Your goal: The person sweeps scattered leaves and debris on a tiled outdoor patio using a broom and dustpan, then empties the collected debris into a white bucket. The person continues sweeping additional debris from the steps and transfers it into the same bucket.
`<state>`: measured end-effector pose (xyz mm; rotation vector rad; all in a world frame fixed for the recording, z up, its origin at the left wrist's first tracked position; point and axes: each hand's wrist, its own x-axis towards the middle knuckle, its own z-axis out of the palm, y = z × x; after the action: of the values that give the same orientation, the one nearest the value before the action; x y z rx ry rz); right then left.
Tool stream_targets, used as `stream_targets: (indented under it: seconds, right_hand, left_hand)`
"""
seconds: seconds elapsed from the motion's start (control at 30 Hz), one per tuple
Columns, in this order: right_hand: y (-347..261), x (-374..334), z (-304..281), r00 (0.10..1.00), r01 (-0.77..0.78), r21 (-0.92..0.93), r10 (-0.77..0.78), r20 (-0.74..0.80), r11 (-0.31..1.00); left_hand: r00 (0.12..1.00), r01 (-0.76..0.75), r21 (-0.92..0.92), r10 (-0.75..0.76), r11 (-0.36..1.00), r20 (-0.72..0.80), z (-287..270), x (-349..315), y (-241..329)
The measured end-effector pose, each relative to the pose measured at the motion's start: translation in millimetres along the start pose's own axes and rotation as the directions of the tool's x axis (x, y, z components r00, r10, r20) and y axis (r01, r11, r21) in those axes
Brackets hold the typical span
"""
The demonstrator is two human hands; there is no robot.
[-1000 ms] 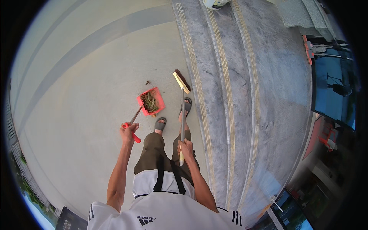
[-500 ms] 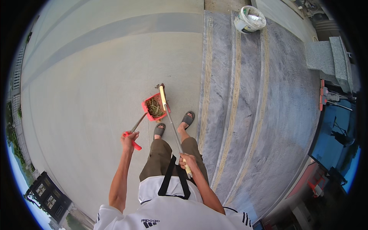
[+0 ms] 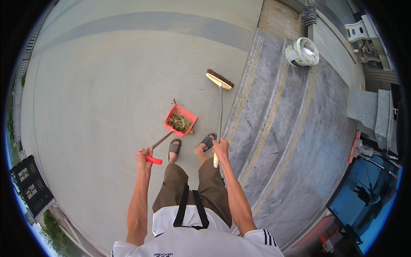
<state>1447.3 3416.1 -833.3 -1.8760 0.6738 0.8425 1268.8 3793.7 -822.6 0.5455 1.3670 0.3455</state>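
My left hand (image 3: pixel 144 157) is closed round the red-handled shaft of a red dustpan (image 3: pixel 187 114). The pan rests on the concrete ahead of my feet, with dry grass and leaf litter (image 3: pixel 179 123) piled in it. In my right hand (image 3: pixel 221 148) I grip the pole of a push broom (image 3: pixel 220 79), near its pale yellow end. The broom head has dark brown bristles and a cream block, and lies out beyond the dustpan to the right, near the steps. A small scrap of debris (image 3: pixel 174 101) shows at the pan's far edge.
Grey marbled steps (image 3: pixel 274 124) with gold-patterned edges run along my right. A white bucket (image 3: pixel 297 53) stands on them at the far end. Grey stone blocks (image 3: pixel 364 107) sit farther right. My sandalled feet are close behind the pan.
The broom has swung from beside the dustpan out to the far right, and my right hand has moved forward with it. The dustpan has turned slightly in my left hand's hold.
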Motion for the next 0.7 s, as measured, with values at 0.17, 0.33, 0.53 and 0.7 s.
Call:
stream_targets:
  seconds: [0.17,0.33,0.53,0.7]
  right_hand:
    - [28,12,64,0.993,0.12,-0.346,-0.118,0.028,0.931]
    - [104,-65,94,0.998,0.024,-0.385,0.002,0.068,0.922]
    - [138,-175,65,0.944,-0.062,-0.312,0.158,0.291,0.948]
    - [133,-233,51,0.946,-0.099,-0.233,0.164,0.28,0.967]
  left_hand:
    - [0.999,-0.006,-0.072,0.003,0.997,-0.045,-5,6,-2]
    - [0.999,-0.013,-0.1,0.008,0.995,-0.054,1,6,-8]
    - [0.998,-0.041,-0.126,0.035,0.991,-0.053,0,-10,-16]
    - [0.999,-0.039,-0.103,0.042,0.994,0.019,-16,-26,-19]
